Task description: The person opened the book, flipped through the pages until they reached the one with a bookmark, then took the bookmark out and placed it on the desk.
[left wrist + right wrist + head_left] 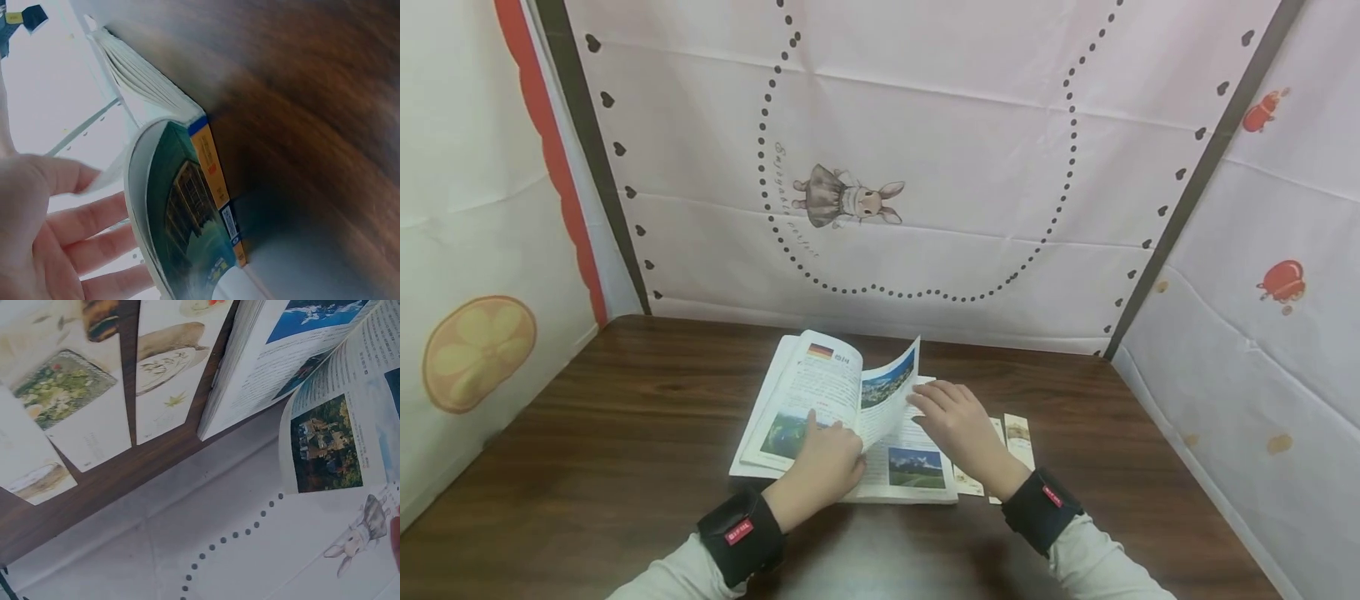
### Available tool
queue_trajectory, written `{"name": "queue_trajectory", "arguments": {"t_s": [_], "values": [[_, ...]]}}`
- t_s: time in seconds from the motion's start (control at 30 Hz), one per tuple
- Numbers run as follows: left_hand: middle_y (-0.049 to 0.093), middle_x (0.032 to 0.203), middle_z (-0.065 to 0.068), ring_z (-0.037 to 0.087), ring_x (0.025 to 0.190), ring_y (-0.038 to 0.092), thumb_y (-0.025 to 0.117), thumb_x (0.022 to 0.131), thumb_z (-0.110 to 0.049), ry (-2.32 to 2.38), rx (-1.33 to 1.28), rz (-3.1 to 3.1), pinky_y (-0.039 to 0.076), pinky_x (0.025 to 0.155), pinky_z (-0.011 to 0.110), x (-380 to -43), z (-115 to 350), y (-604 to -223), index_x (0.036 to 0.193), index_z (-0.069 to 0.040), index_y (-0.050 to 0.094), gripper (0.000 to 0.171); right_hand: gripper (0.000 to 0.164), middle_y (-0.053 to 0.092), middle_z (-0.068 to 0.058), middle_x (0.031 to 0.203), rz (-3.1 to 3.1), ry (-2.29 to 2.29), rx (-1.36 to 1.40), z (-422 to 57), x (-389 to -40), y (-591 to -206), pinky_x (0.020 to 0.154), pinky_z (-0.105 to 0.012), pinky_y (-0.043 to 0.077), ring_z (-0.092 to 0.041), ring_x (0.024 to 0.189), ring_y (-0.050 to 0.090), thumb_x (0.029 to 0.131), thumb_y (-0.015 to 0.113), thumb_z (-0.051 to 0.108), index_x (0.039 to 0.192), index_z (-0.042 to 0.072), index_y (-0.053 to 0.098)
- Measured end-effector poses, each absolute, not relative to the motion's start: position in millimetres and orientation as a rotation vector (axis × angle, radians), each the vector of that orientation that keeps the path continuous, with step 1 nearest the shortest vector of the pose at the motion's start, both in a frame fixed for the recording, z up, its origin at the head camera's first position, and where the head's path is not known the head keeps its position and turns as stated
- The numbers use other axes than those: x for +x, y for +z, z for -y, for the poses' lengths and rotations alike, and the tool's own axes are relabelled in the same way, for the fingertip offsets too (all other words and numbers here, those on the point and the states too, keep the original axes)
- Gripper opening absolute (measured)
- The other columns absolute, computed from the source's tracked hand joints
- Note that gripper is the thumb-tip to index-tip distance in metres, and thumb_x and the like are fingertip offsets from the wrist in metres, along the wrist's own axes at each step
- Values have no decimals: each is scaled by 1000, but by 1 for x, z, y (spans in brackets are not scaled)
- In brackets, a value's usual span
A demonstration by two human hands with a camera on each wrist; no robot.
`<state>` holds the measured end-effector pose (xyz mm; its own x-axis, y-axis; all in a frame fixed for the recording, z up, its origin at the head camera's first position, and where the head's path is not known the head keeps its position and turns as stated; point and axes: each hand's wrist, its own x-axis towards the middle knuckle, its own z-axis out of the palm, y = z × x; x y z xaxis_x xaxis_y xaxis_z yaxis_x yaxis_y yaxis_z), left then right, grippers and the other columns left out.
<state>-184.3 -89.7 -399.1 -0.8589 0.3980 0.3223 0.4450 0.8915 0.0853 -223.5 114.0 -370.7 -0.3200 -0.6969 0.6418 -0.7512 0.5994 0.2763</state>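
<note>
1. Book (835,396): lies open on the bench, roughly central, in front of the person I'm watching remotely. Spine and part of the cover show in the left wrist view.
2. Lifted page (887,392): stands curled up near the gutter, free edge in the air, not flat on either side.
3. Progress, my call: a page turn looks partway. Done: a stack of leaves lies on the left, topped by a page with a flag picture (820,351). Left: this page isn't down, and a thick right-hand stack (917,479) sits unturned. I can't read page numbers.
4. Left grip (827,458): rests on the left page, index finger straight, the rest relaxed; I see no clear pinch.
5. Right grip (958,425): fingers bent, tips at the lifted page's edge. I can't tell if it pinches or just touches; the right wrist view barely catches a fingertip.
6. Illustrated cards (162,375): just right of the book, partly under the right forearm in the head view.
7. Bench (647,467): dark wood grain. Printed cloth (940,167) hangs behind, rabbit figure on it.
</note>
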Motion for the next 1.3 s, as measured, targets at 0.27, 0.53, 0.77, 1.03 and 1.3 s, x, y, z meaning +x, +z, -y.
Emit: {"name": "queue_trajectory", "arguments": {"t_s": [0.27, 0.53, 0.77, 1.03, 1.3], "values": [[58, 53, 7, 21, 53, 55, 57, 83, -15, -539, -374, 2633, 52, 71, 49, -190, 108, -394, 62, -3, 58, 25, 54, 64, -14, 114, 2714, 109, 1206, -129, -220, -387, 85, -43, 51, -25, 104, 56, 73, 70, 34, 115, 4, 57], [42, 135, 26, 43, 124, 31, 66, 70, 3, -346, -390, 2549, 25, 100, 68, -192, 131, -403, 134, -5, 39, 70, 71, 57, -16, 125, 2956, 33, 1289, -137, -217, -400, 89, -43, 49, -25, 109, 53, 69, 71, 42, 123, 2, 51], [29, 147, 15, 40, 131, 15, 60, 70, 9, 45, -863, 2628, 22, 97, 73, -188, 135, -412, 134, -22, 42, 73, 68, 59, -15, 123, 3022, 45, 1284, -137, -220, -401, 91, -43, 48, -26, 108, 54, 69, 72, 40, 121, 1, 53], [60, 122, 15, 35, 114, 48, 58, 82, -11, -196, -854, 2796, 46, 87, 60, -172, 128, -403, 107, -9, 65, 26, 47, 64, -12, 116, 3086, 156, 1331, -144, -220, -393, 88, -43, 49, -22, 102, 57, 77, 67, 27, 117, 4, 57], [63, 117, 16, 36, 107, 53, 63, 80, -29, -303, -762, 2792, 51, 81, 54, -174, 128, -407, 101, -9, 68, 29, 17, 74, 1, 79, 2633, -215, 1372, -135, -224, -391, 64, -27, 54, -9, 66, 60, 71, 69, 4, 86, 13, 70]]}}
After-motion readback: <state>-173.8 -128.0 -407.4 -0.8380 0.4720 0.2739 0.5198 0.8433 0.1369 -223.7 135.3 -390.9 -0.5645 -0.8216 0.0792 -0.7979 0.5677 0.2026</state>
